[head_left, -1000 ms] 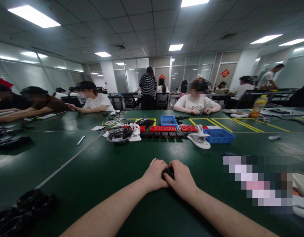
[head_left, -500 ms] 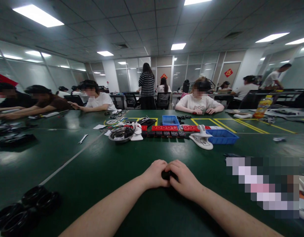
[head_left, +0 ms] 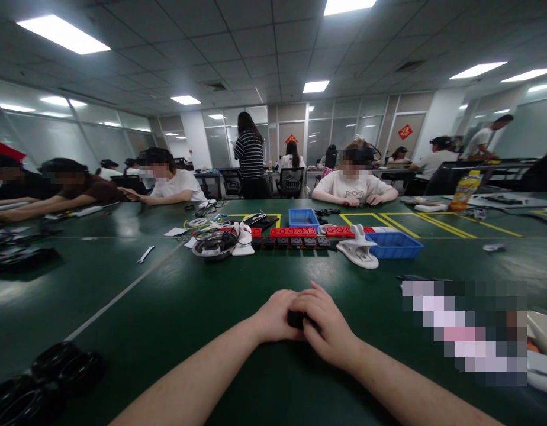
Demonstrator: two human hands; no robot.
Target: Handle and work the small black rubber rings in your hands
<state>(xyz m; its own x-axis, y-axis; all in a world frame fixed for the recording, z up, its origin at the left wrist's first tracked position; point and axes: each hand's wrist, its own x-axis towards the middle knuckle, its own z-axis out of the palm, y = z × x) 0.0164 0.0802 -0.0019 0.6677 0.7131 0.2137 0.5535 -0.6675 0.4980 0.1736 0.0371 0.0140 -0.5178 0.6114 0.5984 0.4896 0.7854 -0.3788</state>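
A small black object [head_left: 295, 319] is held low over the green table [head_left: 238, 378], mostly covered by my fingers, so its kind cannot be made out. My left hand [head_left: 276, 315] wraps round it from the left. From the right, my right hand [head_left: 322, 322] curls over its top, thumb bent in front and one fingertip slightly raised. The hands touch each other. Whether the object rests on the tabletop is hidden.
Ahead are a metal bowl of cables [head_left: 214, 244], red socket strips [head_left: 293, 232], a white clip [head_left: 359, 248] and a blue bin [head_left: 394, 244]. A wrench [head_left: 145, 254] and black rings [head_left: 63, 367] lie left. A co-worker [head_left: 354, 183] sits opposite.
My right hand has shifted over the black object, its fingers now lying further across the top with one fingertip lifted. My left hand keeps its hold. The view has turned slightly.
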